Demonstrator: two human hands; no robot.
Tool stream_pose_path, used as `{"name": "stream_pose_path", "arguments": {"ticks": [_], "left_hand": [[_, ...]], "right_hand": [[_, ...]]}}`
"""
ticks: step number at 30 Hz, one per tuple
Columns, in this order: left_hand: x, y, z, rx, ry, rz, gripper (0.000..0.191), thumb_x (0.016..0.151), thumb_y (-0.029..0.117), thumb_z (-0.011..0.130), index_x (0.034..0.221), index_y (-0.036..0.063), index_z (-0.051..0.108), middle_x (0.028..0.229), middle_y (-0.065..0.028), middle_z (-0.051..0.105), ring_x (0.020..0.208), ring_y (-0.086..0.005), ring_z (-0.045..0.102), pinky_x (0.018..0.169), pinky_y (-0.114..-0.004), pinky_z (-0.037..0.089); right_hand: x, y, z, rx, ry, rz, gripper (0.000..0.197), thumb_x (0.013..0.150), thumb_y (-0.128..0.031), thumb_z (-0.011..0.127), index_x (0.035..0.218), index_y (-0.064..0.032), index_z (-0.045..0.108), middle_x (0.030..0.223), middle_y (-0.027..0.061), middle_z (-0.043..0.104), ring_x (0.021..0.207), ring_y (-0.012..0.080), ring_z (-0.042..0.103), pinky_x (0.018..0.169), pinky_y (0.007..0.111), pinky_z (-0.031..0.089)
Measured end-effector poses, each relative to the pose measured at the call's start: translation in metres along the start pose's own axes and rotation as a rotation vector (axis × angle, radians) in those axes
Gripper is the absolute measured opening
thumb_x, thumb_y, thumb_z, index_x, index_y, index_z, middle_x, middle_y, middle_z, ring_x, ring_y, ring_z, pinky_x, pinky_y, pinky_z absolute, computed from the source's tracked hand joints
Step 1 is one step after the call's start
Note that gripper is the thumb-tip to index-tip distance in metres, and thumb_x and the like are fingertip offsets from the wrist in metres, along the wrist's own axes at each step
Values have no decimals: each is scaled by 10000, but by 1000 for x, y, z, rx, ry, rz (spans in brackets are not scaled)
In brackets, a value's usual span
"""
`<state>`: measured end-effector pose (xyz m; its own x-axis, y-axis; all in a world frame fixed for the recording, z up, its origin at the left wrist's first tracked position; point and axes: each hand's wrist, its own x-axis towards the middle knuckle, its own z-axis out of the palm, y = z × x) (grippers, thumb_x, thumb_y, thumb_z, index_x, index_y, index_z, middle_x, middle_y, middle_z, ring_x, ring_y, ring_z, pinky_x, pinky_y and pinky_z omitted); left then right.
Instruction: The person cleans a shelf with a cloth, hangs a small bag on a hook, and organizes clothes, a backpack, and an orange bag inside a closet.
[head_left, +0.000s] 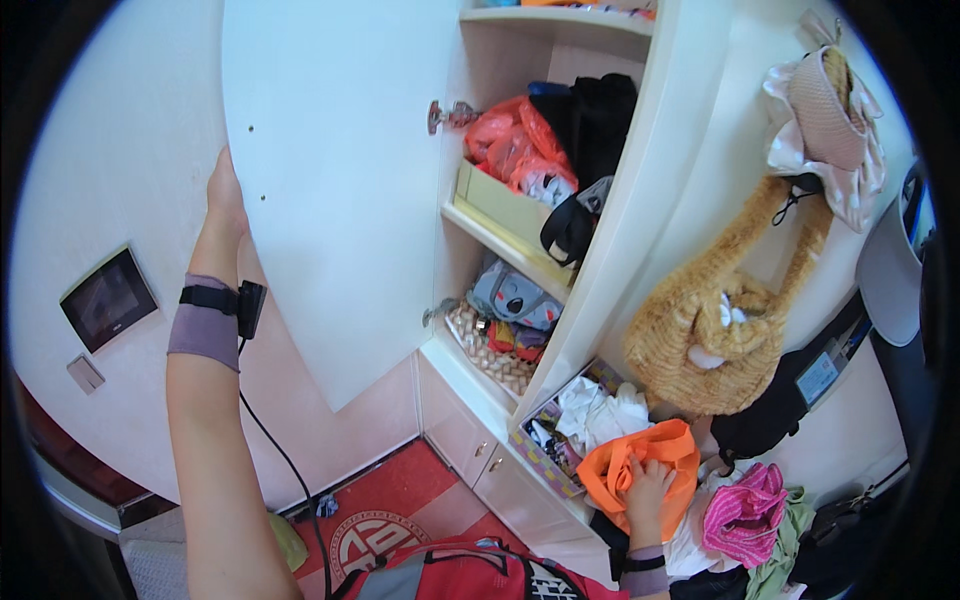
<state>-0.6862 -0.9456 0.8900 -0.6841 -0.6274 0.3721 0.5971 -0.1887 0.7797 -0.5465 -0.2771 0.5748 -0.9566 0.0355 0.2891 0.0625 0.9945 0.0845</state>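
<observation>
My left hand (226, 191) is at the edge of an open white cabinet door (337, 195); its fingers are mostly hidden behind the door. A wristband with a black device and a cable is on that wrist. Low on the right, my right hand (646, 487) rests on an orange fabric bag (679, 450), its fingers among the folds; whether they grip the cloth is unclear. The bag lies against a patterned box (536, 457) holding white cloth (600, 409). Inside the cabinet are a red plastic bag (517, 139), black bags (604, 112) and a gray animal-face bag (510, 292) in a woven basket (480, 352).
A furry brown bag (705, 345) and hats (829, 112) hang on the right wall. Pink cloth (746, 514) and other clothes lie at the lower right. Lower cabinet doors (517, 495) stand shut above a red mat (405, 487). A wall panel (109, 298) is at left.
</observation>
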Motion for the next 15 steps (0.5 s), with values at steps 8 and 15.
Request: {"name": "stream_pose_path", "arguments": {"ticks": [8,15], "left_hand": [[-4,-7,8,-17,-7,20,450,929,369,497,1177,-1,568,1050,-92,643,935,-197,644,786,-344,541],[8,-2,-8,28,-11,83,436,931,369,485,1155,10,589,1033,-96,650,915,-199,649,782,-342,541]], "right_hand": [[-3,19,26,53,106,-35,485,688,-188,715,1172,-182,674,1064,56,540,1107,290,467,1119,612,172],[-6,8,23,160,134,-55,391,740,-214,654,1125,-161,697,1083,66,565,1120,289,474,1126,611,147]]}}
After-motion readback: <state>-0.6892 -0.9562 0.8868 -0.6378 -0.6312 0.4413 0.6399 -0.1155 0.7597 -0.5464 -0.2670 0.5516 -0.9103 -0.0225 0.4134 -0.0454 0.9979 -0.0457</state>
